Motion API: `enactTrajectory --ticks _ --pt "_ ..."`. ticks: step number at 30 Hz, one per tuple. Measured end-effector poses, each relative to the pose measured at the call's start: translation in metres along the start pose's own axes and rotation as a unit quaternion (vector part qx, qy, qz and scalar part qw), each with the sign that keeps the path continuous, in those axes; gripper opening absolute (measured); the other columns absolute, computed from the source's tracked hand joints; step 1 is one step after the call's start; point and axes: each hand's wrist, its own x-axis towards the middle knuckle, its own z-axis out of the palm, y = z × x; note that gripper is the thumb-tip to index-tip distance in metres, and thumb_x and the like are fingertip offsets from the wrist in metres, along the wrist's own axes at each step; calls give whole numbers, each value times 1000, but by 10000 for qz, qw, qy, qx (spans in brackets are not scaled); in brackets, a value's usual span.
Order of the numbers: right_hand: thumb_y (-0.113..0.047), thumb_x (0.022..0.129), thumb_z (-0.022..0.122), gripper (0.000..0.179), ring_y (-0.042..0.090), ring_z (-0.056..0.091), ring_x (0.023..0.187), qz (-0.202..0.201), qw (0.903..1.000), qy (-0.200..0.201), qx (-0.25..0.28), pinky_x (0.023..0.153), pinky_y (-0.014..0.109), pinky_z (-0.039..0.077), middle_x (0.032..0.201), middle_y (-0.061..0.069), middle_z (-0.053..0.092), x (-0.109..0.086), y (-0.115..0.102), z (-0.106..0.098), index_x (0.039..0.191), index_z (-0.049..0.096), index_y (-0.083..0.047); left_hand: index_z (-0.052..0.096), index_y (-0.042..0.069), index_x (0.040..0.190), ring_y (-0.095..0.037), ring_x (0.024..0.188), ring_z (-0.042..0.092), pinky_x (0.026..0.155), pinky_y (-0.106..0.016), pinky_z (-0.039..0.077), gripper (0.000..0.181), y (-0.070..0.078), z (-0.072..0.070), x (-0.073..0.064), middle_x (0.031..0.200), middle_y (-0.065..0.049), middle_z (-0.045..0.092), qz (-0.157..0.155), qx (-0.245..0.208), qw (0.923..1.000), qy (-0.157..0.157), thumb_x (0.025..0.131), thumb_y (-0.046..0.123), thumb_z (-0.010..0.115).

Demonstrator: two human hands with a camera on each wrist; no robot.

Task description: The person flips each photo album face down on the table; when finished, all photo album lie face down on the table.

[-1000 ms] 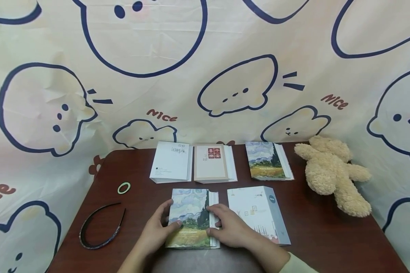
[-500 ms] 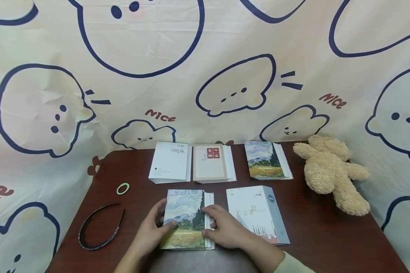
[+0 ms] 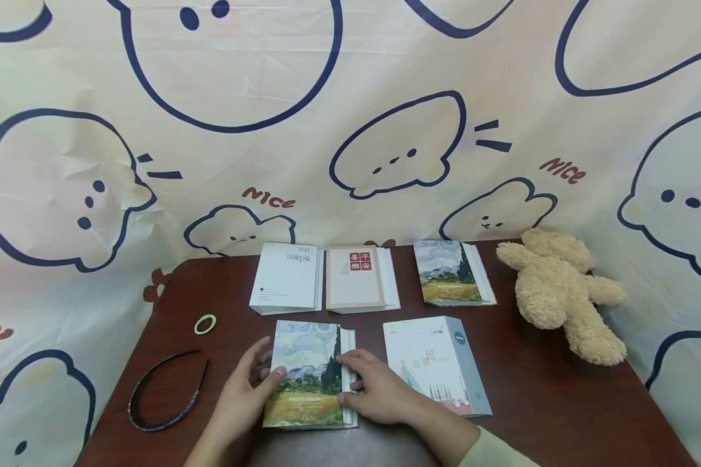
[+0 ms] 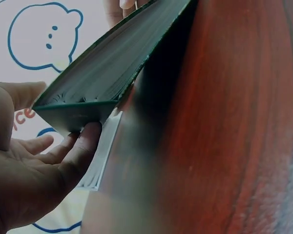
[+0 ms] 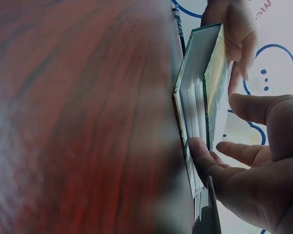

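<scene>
A photo album (image 3: 306,373) with a painted landscape cover lies at the near middle of the dark wooden table (image 3: 537,389). My left hand (image 3: 248,386) grips its left edge, thumb on the cover. In the left wrist view those fingers (image 4: 83,141) sit under the raised cover of the album (image 4: 107,63). My right hand (image 3: 376,392) holds the right edge, with its thumb at the cover and a fingertip (image 5: 195,146) against the page stack of the album (image 5: 198,97). The cover stands slightly lifted off the pages.
Behind lie a white album (image 3: 286,275), a beige album with red squares (image 3: 355,277) and another landscape album (image 3: 448,272). A white boxed album (image 3: 435,363) sits close on the right. A teddy bear (image 3: 561,292) lies far right; a green ring (image 3: 205,323) and headband (image 3: 163,392) lie left.
The album has slid a little to the left, away from the white boxed album, with both hands staying on its edges.
</scene>
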Motion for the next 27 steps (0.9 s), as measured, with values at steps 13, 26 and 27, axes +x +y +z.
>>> enactTrajectory --ticks 13,26,27 --pt "-31 97 75 66 21 69 113 16 9982 -157 584 93 28 56 154 8 41 2 -6 1 155 46 -19 38 13 157 -37 136 52 97 -41 52 45 17 -11 -11 151 -19 51 616 -109 9980 83 113 20 45" --pt "-37 98 73 63 23 67 116 27 9957 -182 910 95 28 56 148 6 43 3 -10 3 155 47 -26 48 18 150 -20 115 62 93 -26 54 58 27 -5 -14 145 -8 58 606 -331 9973 246 100 -4 63" --pt "-37 98 73 63 23 67 116 24 9954 -188 939 95 28 56 147 6 44 3 -11 4 155 47 -26 49 19 150 -20 116 62 94 -26 54 57 28 -5 -14 144 -7 59 586 -368 9973 240 100 -3 64"
